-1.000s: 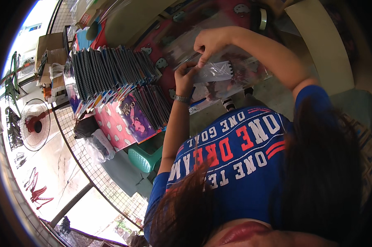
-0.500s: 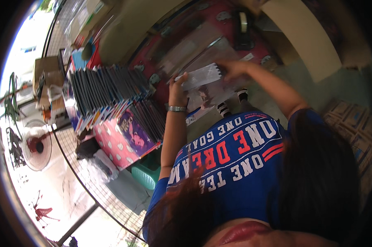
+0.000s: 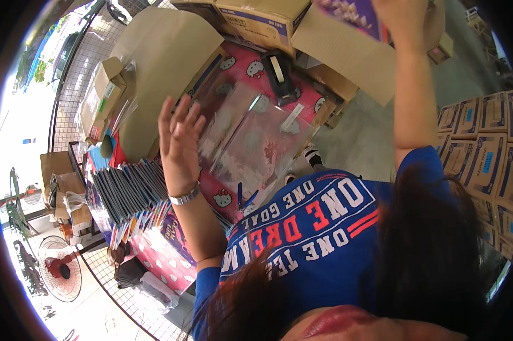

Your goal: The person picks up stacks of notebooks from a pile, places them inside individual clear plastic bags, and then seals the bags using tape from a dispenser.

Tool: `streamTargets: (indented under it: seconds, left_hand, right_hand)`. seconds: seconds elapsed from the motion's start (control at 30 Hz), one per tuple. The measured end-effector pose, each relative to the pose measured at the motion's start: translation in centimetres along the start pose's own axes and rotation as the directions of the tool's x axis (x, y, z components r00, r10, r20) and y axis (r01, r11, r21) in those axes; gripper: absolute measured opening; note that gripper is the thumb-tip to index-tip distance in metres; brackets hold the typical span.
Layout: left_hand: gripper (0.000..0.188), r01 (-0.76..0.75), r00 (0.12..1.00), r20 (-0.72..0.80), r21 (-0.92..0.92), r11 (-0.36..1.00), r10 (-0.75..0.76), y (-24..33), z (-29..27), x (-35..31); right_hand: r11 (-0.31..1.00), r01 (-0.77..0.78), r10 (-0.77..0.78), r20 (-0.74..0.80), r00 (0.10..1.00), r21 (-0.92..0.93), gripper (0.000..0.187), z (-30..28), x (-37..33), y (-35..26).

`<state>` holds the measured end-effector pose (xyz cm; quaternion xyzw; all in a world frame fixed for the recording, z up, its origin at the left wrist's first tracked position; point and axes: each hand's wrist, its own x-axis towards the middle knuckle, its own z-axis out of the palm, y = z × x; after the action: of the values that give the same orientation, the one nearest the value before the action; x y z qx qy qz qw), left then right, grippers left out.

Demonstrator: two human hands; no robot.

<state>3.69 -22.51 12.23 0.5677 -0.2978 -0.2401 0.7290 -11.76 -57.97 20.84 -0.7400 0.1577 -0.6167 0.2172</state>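
Note:
My left hand is raised over the left part of the table, palm showing, fingers apart and slightly bent, with nothing in it. Far off at the top right, my right hand reaches over the cardboard flap and grips a purple notebook, partly cut off by the picture's edge. Clear plastic sleeves lie flat on the pink cartoon-print cover between my arms. Below my left wrist, a long row of dark spiral-bound notebooks leans together.
A black tape dispenser stands beyond the sleeves. Cardboard boxes line the far side, and an open flap juts toward the right. Stacked cartons fill the far right. A fan stands behind the wire mesh at left.
Both hands were together over the plastic sleeves, holding a pale spiral-bound pad. My left hand has let go and moved left; my right has swung far up and right with a notebook.

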Motion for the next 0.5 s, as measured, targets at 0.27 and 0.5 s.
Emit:
streamTargets:
  seconds: [0.27, 0.5]
  left_hand:
    - [0.052, 0.270, 0.885, -0.337, -0.191, 0.944, -0.321, -5.0, -9.0, -8.7]
    - [0.043, 0.214, 0.750, -0.614, -0.126, 0.969, -0.246, -3.5, -10.5, -13.8]
  right_hand:
    - [0.521, -0.279, 0.391, -0.066, 0.918, -0.807, 0.065, -1.9, 2.6, 20.4]
    - [0.079, 0.011, 0.844, 0.073, 0.531, -0.997, 0.046, -5.7, -9.3, 45.1]
